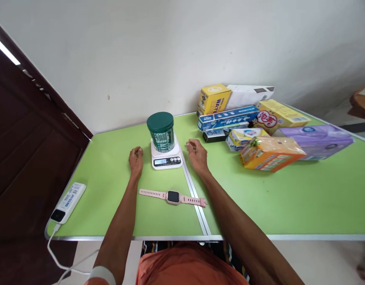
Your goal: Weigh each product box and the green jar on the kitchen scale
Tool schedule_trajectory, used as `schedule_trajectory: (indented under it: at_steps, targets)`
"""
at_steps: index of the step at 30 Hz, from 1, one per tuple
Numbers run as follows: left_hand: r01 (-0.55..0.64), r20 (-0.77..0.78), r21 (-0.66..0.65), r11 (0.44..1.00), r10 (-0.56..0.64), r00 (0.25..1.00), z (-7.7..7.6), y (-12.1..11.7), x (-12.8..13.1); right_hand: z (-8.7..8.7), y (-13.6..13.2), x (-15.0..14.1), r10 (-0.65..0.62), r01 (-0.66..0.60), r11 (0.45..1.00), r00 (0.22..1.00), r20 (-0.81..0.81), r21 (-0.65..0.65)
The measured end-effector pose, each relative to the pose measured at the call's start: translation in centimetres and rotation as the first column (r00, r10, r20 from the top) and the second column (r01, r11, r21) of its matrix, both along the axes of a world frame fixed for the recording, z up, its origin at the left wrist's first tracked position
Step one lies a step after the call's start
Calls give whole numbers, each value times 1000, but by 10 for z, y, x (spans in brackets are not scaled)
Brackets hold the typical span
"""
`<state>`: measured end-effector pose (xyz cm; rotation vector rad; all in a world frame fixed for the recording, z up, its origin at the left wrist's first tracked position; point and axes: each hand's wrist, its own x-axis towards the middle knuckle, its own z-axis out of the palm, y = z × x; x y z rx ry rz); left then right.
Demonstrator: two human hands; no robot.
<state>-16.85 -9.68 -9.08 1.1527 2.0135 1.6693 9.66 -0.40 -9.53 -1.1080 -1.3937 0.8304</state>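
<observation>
Head view: the green canister (161, 136) stands on the white scale (166, 166) on the desk (105, 174); left hand (136, 159) and right hand (197, 156) flank it, fingers half-open and empty. It looks stiff and smooth, perhaps slippery, best held round its sides below the lid (160, 120)

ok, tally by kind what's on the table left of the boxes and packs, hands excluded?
Green-lidded canister: 1
Scale, under the canister: 1
Pink-strapped watch: 1
White device, counted with its plugged-in cable: 1
Total: 4
</observation>
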Motion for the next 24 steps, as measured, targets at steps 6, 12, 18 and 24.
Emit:
schedule_trajectory:
  at_steps: [6,12,18,24]
  targets:
    - [13,7,-19,1000,-12,1000,8,2,1,7,1,-2,13,-13,1000,1000,-22,-6]
    - [33,-38,-9,999,-33,999,17,-4,7,9,2,-6,5,-4,1000,999,-37,5]
    - [45,-113,35,998,-40,993,39,-10,30,7,5,-8,-13,13,999,999,-30,30]
    - [107,-175,87,990,-91,980,72,10,67,3,5,-10,-22,23,999,1000,-22,45]
